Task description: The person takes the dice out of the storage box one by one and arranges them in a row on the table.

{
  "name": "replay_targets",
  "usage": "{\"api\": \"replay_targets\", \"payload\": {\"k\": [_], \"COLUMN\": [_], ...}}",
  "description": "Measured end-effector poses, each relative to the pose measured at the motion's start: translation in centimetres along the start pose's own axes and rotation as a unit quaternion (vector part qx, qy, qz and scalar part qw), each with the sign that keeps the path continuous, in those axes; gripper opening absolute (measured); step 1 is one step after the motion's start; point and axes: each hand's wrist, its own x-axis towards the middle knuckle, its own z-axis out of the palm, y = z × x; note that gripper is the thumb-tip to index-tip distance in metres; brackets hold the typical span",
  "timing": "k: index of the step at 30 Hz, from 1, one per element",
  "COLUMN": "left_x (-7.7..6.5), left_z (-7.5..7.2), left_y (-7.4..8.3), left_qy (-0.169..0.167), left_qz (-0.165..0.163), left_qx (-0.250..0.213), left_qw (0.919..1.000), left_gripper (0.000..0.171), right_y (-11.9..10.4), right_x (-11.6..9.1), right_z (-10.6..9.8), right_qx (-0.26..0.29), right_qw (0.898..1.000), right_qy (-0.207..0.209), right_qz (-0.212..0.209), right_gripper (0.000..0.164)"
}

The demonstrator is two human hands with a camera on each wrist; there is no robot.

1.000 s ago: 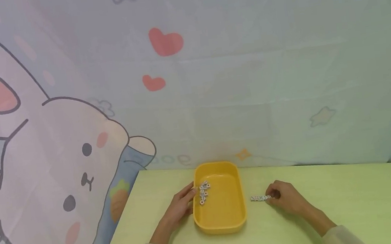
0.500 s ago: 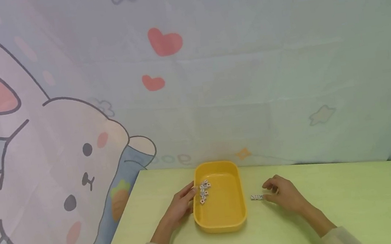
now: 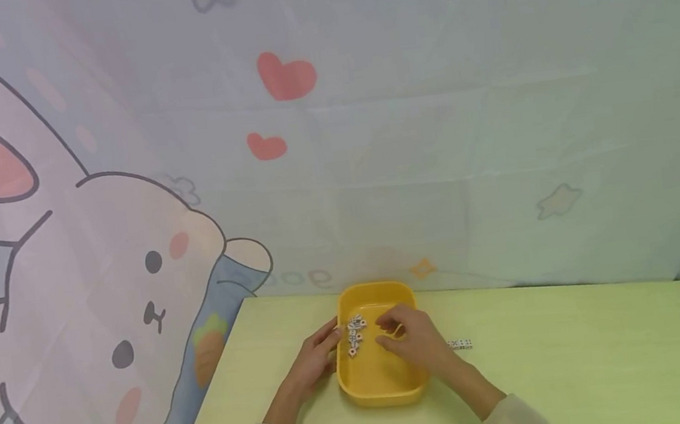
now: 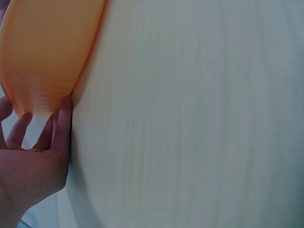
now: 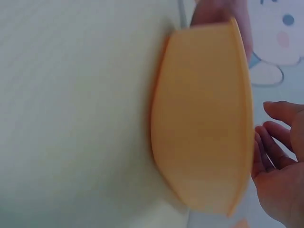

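Several small white dice [image 3: 355,334] lie in a loose pile along the left side of a yellow plastic tray [image 3: 376,381]. My left hand [image 3: 315,358] holds the tray at its left wall, thumb on the rim and fingers against the outside; in the left wrist view the fingertips [image 4: 61,107] meet the wall. Over the tray hovers my right hand [image 3: 415,337], thumb and fingers apart, pointing at the dice with nothing between them. To the right of the tray, a short row of dice [image 3: 460,343] stands on the table, its left end hidden behind my right hand.
Pale yellow-green wood-grain table [image 3: 586,351] extends on both sides of the tray. Behind it hangs a cloth backdrop [image 3: 410,161] with a cartoon rabbit, hearts and stars.
My right hand has let go of the dice row and moved left over the tray, its fingers spreading on the way. The left hand and the tray have stayed put.
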Motion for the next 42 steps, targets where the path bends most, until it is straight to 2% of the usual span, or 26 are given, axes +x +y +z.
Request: {"api": "replay_targets", "payload": {"k": [6,10,13,18,24,31,36,42], "left_x": [0.0,0.0,0.0,0.0,-0.1,0.0,0.1,-0.1], "left_z": [0.0,0.0,0.0,0.2,0.3,0.2,0.2,0.3], "left_y": [-0.1,-0.1,-0.2,-0.2,0.1,0.2,0.2,0.2], "left_qy": [-0.009,-0.009,-0.007,-0.003,0.002,-0.002,0.001,0.003], "left_qz": [0.008,0.012,0.013,0.014,0.017,0.017,0.025,0.019], "left_qx": [-0.001,-0.003,-0.001,-0.002,0.010,0.012,0.013,0.005], "left_qw": [0.9999,0.9999,0.9999,0.9999,0.9998,0.9998,0.9996,0.9998], "left_gripper": [0.059,0.058,0.059,0.059,0.058,0.061,0.064,0.063], "right_y": [-0.3,0.0,0.4,0.7,0.7,0.7,0.9,1.4], "right_x": [1.0,1.6,1.8,1.6,1.6,1.9,2.1,2.2], "right_z": [3.8,5.2,5.8,6.3,6.4,6.3,6.4,6.7], "right_qx": [0.004,0.002,-0.026,-0.077,-0.092,-0.113,-0.116,-0.120], "right_qw": [0.999,0.999,0.998,0.996,0.994,0.987,0.987,0.985], "right_qy": [-0.039,-0.047,-0.049,-0.047,-0.056,-0.115,-0.113,-0.123], "right_qz": [0.007,0.019,0.019,0.000,-0.012,-0.001,-0.002,0.012], "right_gripper": [0.023,0.024,0.021,0.016,0.019,0.025,0.019,0.015]}}
